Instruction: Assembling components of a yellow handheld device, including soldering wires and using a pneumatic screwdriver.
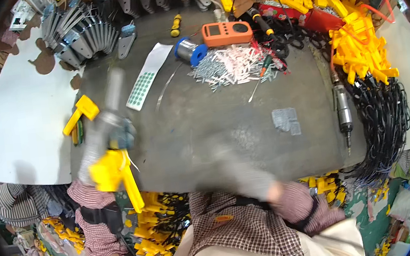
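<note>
Clearly, the yellow piece (110, 171) is at the lower left of the worktable (204, 123), right against the gloved left hand (120, 133) and in front of its wrist. Its broad, blocky part lies toward the left, while a narrow bar (133, 191) runs down from beside it, long axis steep, leaning slightly right at the bottom, the lower end pointing toward the person and overlapping the table's near edge. A thin white strip curls beside the top of the bar. The left fingers are smeared and partly hidden, so I cannot tell whether they are closed around the piece; a blurred grey shape (115, 85), too indistinct to identify, extends away from the person above them. The right hand (240, 169) is a grey streak over the near middle of the table, angled up and left, and its finger state cannot be told either. Just beyond the left forearm lies a yellow T-shaped piece (80, 114), its stem pointing down and left. A white sheet with green dots (146, 79) slants right at its far end, near a blue-flanged spool (191, 51).
</note>
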`<state>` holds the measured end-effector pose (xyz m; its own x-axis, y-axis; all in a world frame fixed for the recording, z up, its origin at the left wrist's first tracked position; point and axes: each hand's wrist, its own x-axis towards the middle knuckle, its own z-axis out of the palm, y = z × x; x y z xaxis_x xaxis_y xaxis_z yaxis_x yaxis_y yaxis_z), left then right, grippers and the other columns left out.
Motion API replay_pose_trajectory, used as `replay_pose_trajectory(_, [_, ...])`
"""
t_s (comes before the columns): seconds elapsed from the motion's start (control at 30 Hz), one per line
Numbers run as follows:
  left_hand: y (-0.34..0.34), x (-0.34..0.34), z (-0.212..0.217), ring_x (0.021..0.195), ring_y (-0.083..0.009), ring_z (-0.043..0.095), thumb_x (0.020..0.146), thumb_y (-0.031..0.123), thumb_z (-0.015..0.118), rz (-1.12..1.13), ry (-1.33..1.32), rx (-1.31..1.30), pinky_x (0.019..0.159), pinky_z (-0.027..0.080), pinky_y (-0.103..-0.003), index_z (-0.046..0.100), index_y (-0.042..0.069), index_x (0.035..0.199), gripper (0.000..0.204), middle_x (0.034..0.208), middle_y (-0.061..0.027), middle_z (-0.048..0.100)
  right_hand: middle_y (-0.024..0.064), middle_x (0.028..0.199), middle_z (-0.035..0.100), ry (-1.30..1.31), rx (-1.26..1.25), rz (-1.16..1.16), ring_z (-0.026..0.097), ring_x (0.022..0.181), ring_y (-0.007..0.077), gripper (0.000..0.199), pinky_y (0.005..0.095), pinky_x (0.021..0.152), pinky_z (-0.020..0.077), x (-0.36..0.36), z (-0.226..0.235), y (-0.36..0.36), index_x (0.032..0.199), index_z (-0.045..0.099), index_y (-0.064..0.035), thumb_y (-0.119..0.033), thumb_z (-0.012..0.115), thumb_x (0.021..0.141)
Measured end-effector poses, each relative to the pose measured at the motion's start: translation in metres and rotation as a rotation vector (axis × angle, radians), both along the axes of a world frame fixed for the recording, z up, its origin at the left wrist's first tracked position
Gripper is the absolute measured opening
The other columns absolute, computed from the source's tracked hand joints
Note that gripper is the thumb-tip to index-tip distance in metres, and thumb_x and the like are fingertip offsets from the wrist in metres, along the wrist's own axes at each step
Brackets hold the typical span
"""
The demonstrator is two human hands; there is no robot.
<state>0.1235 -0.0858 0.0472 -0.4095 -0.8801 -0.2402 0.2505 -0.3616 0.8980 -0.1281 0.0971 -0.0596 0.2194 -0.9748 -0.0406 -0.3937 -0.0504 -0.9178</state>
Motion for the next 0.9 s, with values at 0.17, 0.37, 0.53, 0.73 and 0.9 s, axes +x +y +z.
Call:
replay_pose_trajectory(0.17, [0.013, 0.031, 0.043, 0.093, -0.0274, 0.067, 0.097, 0.03, 0.066, 0.134, -0.052, -0.085, 0.086, 0.056, -0.038, 0.059, 0.004, 0.126, 0.04, 0.108, -0.0133, 0.067, 0.0182, 0.132, 0.061, -0.395, 0.31, 1.278, 0.06, 0.118, 0.024, 0.048, 0.0352, 0.102, 0.048, 0.08, 0.079, -0.068, 0.135, 0.057, -0.0019, -0.038, 0.053, 0.104])
replay_pose_trajectory(0.37, [0.053, 0.024, 0.027, 0.109, -0.0316, 0.065, 0.098, 0.033, 0.063, 0.149, -0.745, -0.998, 0.096, 0.053, -0.038, 0.056, 0.004, 0.135, 0.047, 0.122, -0.016, 0.067, 0.0176, 0.099, 0.067, -0.141, -0.31, 0.487, 0.065, 0.091, 0.0314, 0.02, 0.0376, 0.083, 0.0537, 0.088, -0.007, -0.072, 0.105, 0.068, -0.0033, -0.016, 0.058, 0.093])
replay_pose_trajectory(0.53, [0.047, -0.116, -0.007, 0.088, -0.0213, 0.064, 0.104, 0.038, 0.051, -0.111, 0.147, 0.291, 0.078, 0.055, -0.035, 0.054, 0.005, 0.117, 0.035, 0.108, -0.0091, 0.065, 0.0144, 0.117, 0.07, -0.509, 0.062, 1.087, 0.062, 0.11, 0.0303, 0.039, 0.0376, 0.098, 0.0477, 0.132, -0.023, 0.037, 0.113, 0.069, -0.0052, -0.034, 0.048, 0.098])
replay_pose_trajectory(0.73, [0.071, -0.063, -0.012, 0.06, -0.0117, 0.066, 0.104, 0.045, 0.051, -0.912, -0.665, 0.269, 0.052, 0.049, -0.024, 0.065, 0.002, 0.104, 0.045, 0.078, -0.0063, 0.072, 0.0173, 0.12, 0.064, 0.217, -0.391, -0.02, 0.062, 0.111, 0.0346, 0.038, 0.0437, 0.098, 0.0511, -0.081, 0.116, 0.008, 0.125, 0.063, -0.0076, -0.019, 0.072, 0.089])
replay_pose_trajectory(0.9, [0.004, -0.158, -0.004, 0.087, -0.0201, 0.068, 0.099, 0.026, 0.062, -0.562, -0.658, -0.891, 0.079, 0.053, -0.032, 0.065, 0.002, 0.105, 0.024, 0.094, -0.0103, 0.069, 0.0199, 0.13, 0.052, 0.657, -0.392, -0.072, 0.048, 0.126, 0.0397, 0.041, 0.0599, 0.113, 0.0291, -0.103, 0.053, -0.009, 0.114, 0.064, -0.0096, -0.04, 0.072, 0.086])
